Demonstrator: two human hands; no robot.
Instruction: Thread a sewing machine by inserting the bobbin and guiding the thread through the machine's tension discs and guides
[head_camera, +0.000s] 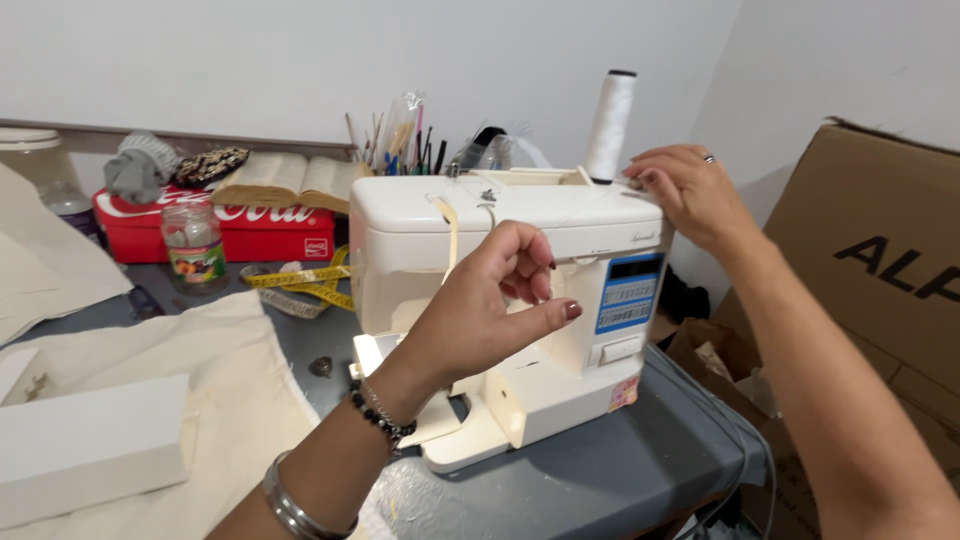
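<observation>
A cream sewing machine (540, 330) stands on a grey table, with a tall white thread spool (610, 125) upright on its top right. My left hand (490, 310) is raised in front of the machine's face, thumb and fingers pinched as if on a fine thread that I can barely see. My right hand (690, 195) rests on the top right corner of the machine, fingertips beside the spool's base. A beaded bracelet and a metal bangle sit on my left wrist, and a ring shows on my right hand.
Cream fabric (200, 370) and a white box (90, 445) lie at left. Behind are a yellow tape measure (300, 285), a glass jar (195, 245), a red box (260, 230), an open book (290, 180) and a pen cup (400, 140). Cardboard boxes (880, 250) stand at right.
</observation>
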